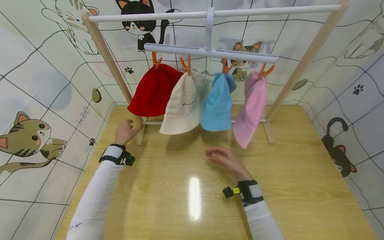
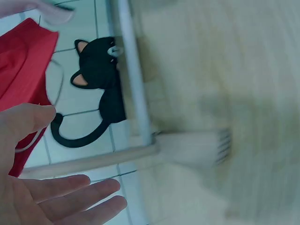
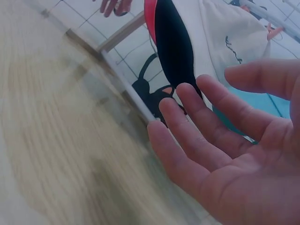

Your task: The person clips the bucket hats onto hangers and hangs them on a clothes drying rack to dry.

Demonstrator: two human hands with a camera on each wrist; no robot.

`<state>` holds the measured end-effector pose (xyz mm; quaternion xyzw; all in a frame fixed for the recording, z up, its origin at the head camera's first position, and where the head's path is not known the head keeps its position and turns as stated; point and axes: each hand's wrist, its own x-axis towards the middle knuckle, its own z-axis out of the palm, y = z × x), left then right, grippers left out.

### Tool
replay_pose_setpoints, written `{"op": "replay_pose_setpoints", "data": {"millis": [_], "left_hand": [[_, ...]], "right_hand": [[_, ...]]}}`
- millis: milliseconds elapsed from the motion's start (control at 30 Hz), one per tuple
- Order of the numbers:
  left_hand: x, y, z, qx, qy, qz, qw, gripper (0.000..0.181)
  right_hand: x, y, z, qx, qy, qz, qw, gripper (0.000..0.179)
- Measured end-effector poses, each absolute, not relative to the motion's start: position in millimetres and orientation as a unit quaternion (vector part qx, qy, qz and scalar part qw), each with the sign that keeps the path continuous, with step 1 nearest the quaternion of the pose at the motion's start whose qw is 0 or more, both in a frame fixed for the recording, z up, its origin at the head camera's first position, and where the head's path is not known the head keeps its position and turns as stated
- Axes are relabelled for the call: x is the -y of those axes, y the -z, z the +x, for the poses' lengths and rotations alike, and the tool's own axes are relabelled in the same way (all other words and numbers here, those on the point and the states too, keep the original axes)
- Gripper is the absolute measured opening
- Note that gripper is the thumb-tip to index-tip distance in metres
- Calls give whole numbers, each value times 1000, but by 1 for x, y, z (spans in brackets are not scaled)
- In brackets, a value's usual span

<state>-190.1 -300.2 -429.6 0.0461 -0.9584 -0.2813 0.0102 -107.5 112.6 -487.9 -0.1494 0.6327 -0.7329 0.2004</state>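
Four-hat row aside, a red bucket hat (image 1: 154, 90) hangs leftmost, then a cream hat (image 1: 183, 106), a light blue hat (image 1: 218, 103) and a pink hat (image 1: 251, 106). Orange clips (image 1: 186, 65) fix them to a white hanger (image 1: 210, 51). My left hand (image 1: 126, 132) is beside the rack's left wooden post (image 1: 112, 63), thumb and fingers apart; contact with the post cannot be told. Above the table, in front of the blue and pink hats, my right hand (image 1: 226, 160) holds nothing, its fingers loosely bent in the right wrist view.
The hanger hooks over the white top bar (image 1: 174, 16) of a wooden-sided rack. A thin lower bar (image 1: 154, 123) joins the rack's feet. The rack stands on a wood-grain table (image 1: 168, 186). Cat-patterned walls (image 1: 39, 100) enclose the back and both sides.
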Motion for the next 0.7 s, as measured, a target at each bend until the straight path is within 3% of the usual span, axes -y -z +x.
{"op": "replay_pose_setpoints", "data": {"millis": [233, 533, 700], "left_hand": [[280, 458, -176, 954, 294, 55, -11, 60], [253, 468, -156, 958, 283, 45, 23, 58], [237, 484, -137, 974, 221, 44, 28, 60]], "right_hand": [[-121, 496, -101, -668, 712, -120, 180, 34], [-129, 498, -92, -722, 671, -80, 151, 34], [-132, 496, -87, -787, 609, -58, 86, 28]]}}
